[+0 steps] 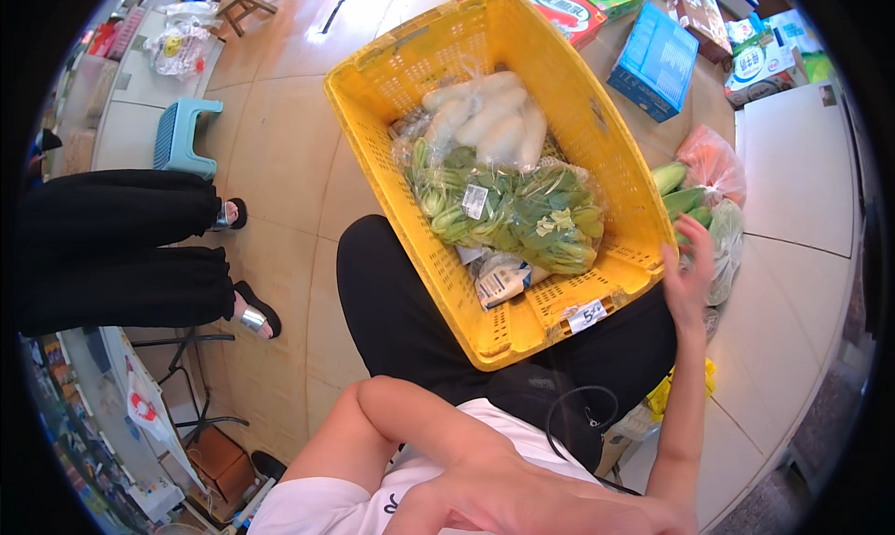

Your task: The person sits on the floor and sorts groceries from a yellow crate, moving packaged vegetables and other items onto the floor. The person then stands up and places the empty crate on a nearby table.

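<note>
A yellow perforated plastic crate rests tilted across my black-trousered legs. Inside it lies a clear bag of pale, elongated white vegetables. Nearer to me are bagged leafy greens with a white label, and a white-and-blue printed packet is partly under them. My right hand is at the crate's right rim, fingers apart and holding nothing; whether it touches the rim is unclear. My left hand is blurred close to the camera at the bottom, its fingers hidden.
Bagged vegetables lie right of the crate, beside a white surface. Cartons stand at the far right. A blue plastic stool is to the left. Another person's legs in black trousers stand on the tiled floor.
</note>
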Demonstrator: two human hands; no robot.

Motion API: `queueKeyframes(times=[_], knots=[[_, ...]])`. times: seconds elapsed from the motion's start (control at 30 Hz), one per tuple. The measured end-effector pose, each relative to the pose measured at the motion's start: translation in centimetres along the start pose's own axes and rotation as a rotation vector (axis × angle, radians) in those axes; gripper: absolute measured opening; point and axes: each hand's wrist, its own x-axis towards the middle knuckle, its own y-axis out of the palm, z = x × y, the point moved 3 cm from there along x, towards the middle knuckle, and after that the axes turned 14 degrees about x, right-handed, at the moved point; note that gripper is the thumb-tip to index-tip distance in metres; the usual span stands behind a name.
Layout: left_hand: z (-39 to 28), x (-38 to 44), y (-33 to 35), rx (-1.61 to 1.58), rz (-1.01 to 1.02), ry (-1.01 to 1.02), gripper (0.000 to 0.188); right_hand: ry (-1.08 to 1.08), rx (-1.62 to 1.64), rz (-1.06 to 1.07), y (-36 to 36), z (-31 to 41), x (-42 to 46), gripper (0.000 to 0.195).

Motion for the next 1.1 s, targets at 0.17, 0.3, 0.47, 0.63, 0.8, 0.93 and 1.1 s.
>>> queueKeyframes(times=[0.17,0.3,0.47,0.63,0.8,0.93,1.1], knots=[[-6.3,0.2,-3.5,0.544,0.198,-0.38,0.073,-0.039,-0.071,0.476,14.7,-5.3,8.8,0.046],[-12.7,-2.9,-8.8,1.131,-0.085,-0.512,0.067,0.327,-0.346,0.692,21.0,-11.7,10.7,0.09],[-20.1,-6.7,-11.6,1.605,-0.52,-0.482,0.061,0.277,-0.559,0.947,21.8,-8.2,11.3,0.081],[-21.2,-7.3,-15.3,2.115,-0.433,-0.653,0.03,0.117,-0.455,0.808,20.7,-6.2,9.8,0.053],[-21.3,-3.9,-22.2,2.382,-0.163,-0.751,0.022,-0.282,-0.387,0.398,20.3,-4.8,5.4,0.026],[-21.4,-0.9,-27.2,2.566,0.064,-0.945,0.041,-0.258,-0.281,0.551,19.1,-2.1,4.3,0.018],[-17.9,0.6,-31.1,2.675,0.847,-1.138,0.078,-0.424,-0.175,0.734,16.6,2.3,1.4,0.012]])
